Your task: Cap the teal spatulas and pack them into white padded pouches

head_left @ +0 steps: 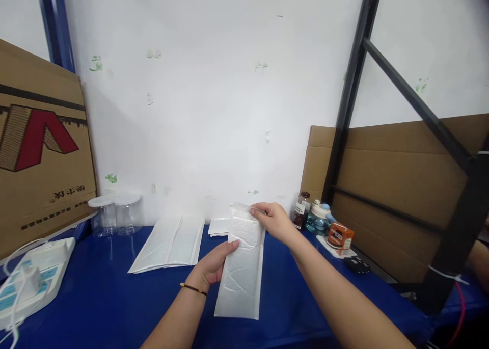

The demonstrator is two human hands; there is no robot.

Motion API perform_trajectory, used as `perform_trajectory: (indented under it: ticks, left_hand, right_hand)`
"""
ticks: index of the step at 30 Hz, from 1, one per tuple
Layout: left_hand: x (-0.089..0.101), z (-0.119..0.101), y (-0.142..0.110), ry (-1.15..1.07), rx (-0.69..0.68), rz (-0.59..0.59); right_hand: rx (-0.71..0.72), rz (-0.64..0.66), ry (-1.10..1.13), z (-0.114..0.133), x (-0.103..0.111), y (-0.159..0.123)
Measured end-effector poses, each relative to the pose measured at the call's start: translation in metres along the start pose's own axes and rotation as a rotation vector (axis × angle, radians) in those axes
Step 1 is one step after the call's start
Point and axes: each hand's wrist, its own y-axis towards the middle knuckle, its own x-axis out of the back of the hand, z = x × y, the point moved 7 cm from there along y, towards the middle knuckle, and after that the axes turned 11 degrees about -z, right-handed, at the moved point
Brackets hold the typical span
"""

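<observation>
I hold up a folded white pad (241, 267), long and narrow, with creases and a slightly shiny, film-like surface. The thumb of my left hand (217, 262) presses on its left edge, while the other fingers go behind it and are hidden. At its top right corner, my right hand (273, 220) pinches the pad between thumb and fingers. Left of my hands, two similar white pads (170, 244) lie side by side, partly overlapping, on the blue table cover (114, 300). Behind the held pad, a smaller white folded stack (219, 225) rests against the wall and is partly covered.
Two clear lidded jars (128, 216) and a white power strip (38, 277) stand left, by a large cardboard box (42, 150). At right are a dark bottle (301, 211), a blue-green bottle (318, 220), an orange box (340, 237), a black object (357, 265) and a black metal frame (349, 94).
</observation>
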Motion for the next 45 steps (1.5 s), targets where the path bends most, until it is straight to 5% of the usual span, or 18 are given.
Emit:
perform_trajectory:
  ticks: [2,4,8,11,14,19,25,29,32,35,40,45]
  left_hand:
    - [0.022,0.003,0.003,0.021,-0.021,-0.202]
    - [0.035,0.012,0.004,-0.007,0.044,-0.276]
    - [0.019,0.039,0.002,-0.158,0.252,-0.007]
    - [-0.006,0.059,-0.003,-0.230,0.381,0.253]
    - [-0.019,0.072,-0.005,-0.301,0.415,0.390]
    - [-0.014,0.085,-0.002,-0.346,0.473,0.385]
    - [-0.016,0.077,-0.012,-0.266,0.399,0.313]
    - [0.001,0.044,-0.024,-0.316,0.263,0.117]
    - [0.042,0.017,-0.023,-0.347,0.061,-0.231]
    - [0.078,0.009,-0.021,-0.144,-0.082,-0.544]
    - [0.101,0.012,-0.011,0.267,-0.097,-0.735]
    - [0.135,-0.053,0.021,0.683,-0.355,-0.941]
  right_hand:
    - [0.018,0.046,0.052,-0.005,-0.001,-0.005]
    - [0.078,0.183,0.145,-0.006,-0.006,-0.016]
    - [0.215,0.299,0.207,-0.004,-0.012,-0.038]
    - [0.164,0.297,0.239,-0.010,-0.016,-0.042]
    - [0.073,0.377,0.313,-0.020,-0.025,-0.043]
    - [-0.151,0.453,0.522,-0.042,-0.027,-0.045]
    - [-0.195,0.345,0.445,-0.059,-0.020,-0.053]
    - [-0.353,0.071,0.317,-0.109,-0.012,-0.056]
    - [-0.467,-0.138,0.073,-0.160,-0.006,-0.066]
    - [-0.508,-0.290,-0.047,-0.194,-0.005,-0.078]
    - [-0.572,-0.321,0.000,-0.218,-0.019,-0.085]
    - [-0.534,-0.214,-0.166,-0.226,-0.034,-0.026]
